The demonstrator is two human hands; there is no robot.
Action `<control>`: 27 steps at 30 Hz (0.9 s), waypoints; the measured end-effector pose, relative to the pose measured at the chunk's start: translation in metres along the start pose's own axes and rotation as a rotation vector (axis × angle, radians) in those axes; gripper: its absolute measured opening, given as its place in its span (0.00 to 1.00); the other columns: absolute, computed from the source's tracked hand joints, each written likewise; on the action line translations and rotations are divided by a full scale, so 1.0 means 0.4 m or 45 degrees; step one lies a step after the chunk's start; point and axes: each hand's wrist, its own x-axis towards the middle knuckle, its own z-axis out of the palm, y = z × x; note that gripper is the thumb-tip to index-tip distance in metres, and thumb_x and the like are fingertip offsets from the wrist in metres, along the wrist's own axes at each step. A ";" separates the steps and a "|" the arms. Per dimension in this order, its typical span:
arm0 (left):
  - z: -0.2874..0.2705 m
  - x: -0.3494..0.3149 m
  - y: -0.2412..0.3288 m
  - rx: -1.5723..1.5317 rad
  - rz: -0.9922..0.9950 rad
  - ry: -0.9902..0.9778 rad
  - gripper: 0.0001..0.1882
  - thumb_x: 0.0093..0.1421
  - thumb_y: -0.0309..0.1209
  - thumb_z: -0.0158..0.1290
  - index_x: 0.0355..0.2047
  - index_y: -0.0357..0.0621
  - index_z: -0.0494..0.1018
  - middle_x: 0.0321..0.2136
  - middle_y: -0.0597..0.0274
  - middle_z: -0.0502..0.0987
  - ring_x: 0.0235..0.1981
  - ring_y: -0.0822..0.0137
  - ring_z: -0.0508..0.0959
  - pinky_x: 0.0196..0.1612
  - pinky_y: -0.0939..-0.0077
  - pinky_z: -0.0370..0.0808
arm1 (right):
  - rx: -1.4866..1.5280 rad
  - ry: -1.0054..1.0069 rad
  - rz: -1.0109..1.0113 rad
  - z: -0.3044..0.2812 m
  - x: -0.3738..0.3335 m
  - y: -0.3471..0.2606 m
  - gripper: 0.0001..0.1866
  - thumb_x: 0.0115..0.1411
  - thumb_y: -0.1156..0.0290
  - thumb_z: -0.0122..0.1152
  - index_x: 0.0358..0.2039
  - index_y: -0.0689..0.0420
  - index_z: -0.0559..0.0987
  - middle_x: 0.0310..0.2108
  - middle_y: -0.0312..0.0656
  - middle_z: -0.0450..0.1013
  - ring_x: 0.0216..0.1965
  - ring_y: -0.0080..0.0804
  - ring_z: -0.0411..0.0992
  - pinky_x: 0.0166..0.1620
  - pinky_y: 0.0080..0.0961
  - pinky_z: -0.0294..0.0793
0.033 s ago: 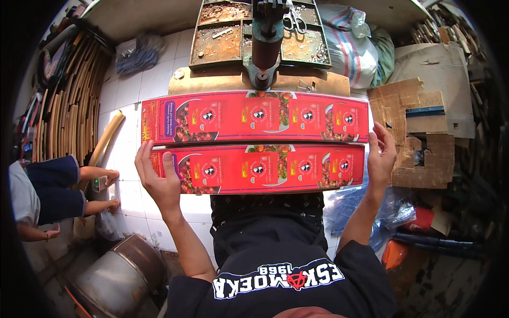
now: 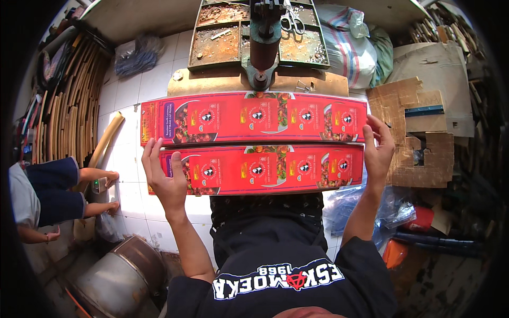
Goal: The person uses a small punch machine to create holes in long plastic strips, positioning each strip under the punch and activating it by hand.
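Two long red printed cardboard strips lie one behind the other, the far strip and the near strip, with a narrow dark gap between them. Both carry food pictures and round emblems. My left hand lies over the left end of the near strip, fingers stretched and thumb apart, fingertips reaching the far strip's near edge. At the right end, my right hand has its thumb and fingers bent around the far strip's edge. The undersides of the strips are hidden.
A green metal press stands beyond the strips, before a divided tray with scissors. Cardboard sheets lie right; stacked boards stand left. Another person is at far left, near a metal drum.
My left hand has slid slightly right, farther onto the near strip. My right hand has shifted a little left and up. The strips have barely moved.
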 end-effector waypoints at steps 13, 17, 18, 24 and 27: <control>0.095 -0.010 0.019 0.134 0.096 -0.240 0.24 0.58 0.33 0.59 0.55 0.42 0.72 0.63 0.46 0.63 0.67 0.46 0.61 0.70 0.41 0.49 | -0.651 -0.578 -0.741 0.300 0.442 -0.055 0.08 0.59 0.66 0.63 0.36 0.53 0.84 0.34 0.40 0.79 0.37 0.41 0.78 0.42 0.36 0.76; 0.098 -0.009 0.022 0.142 0.076 -0.258 0.23 0.58 0.33 0.59 0.54 0.41 0.72 0.63 0.46 0.63 0.67 0.46 0.60 0.69 0.40 0.48 | -0.724 -0.668 -0.766 0.322 0.467 -0.049 0.06 0.57 0.66 0.61 0.33 0.52 0.84 0.33 0.41 0.78 0.39 0.41 0.77 0.41 0.39 0.76; 0.097 -0.009 0.022 0.140 0.067 -0.257 0.23 0.58 0.33 0.59 0.54 0.41 0.72 0.63 0.45 0.63 0.67 0.46 0.60 0.69 0.40 0.48 | -0.727 -0.666 -0.765 0.325 0.467 -0.054 0.06 0.58 0.67 0.60 0.32 0.53 0.83 0.32 0.42 0.77 0.40 0.42 0.77 0.41 0.39 0.76; 0.098 -0.009 0.022 0.145 0.052 -0.259 0.21 0.60 0.33 0.58 0.53 0.40 0.73 0.63 0.46 0.64 0.67 0.46 0.60 0.70 0.43 0.48 | -0.825 -0.742 -0.818 0.334 0.482 -0.070 0.08 0.60 0.66 0.58 0.33 0.57 0.81 0.33 0.44 0.76 0.41 0.45 0.75 0.44 0.40 0.74; 0.099 -0.007 0.020 0.138 0.059 -0.255 0.23 0.58 0.33 0.59 0.53 0.41 0.73 0.63 0.46 0.64 0.67 0.45 0.60 0.69 0.41 0.48 | -0.872 -0.706 -0.871 0.345 0.488 -0.062 0.10 0.62 0.66 0.57 0.35 0.59 0.79 0.33 0.47 0.75 0.40 0.47 0.75 0.43 0.42 0.73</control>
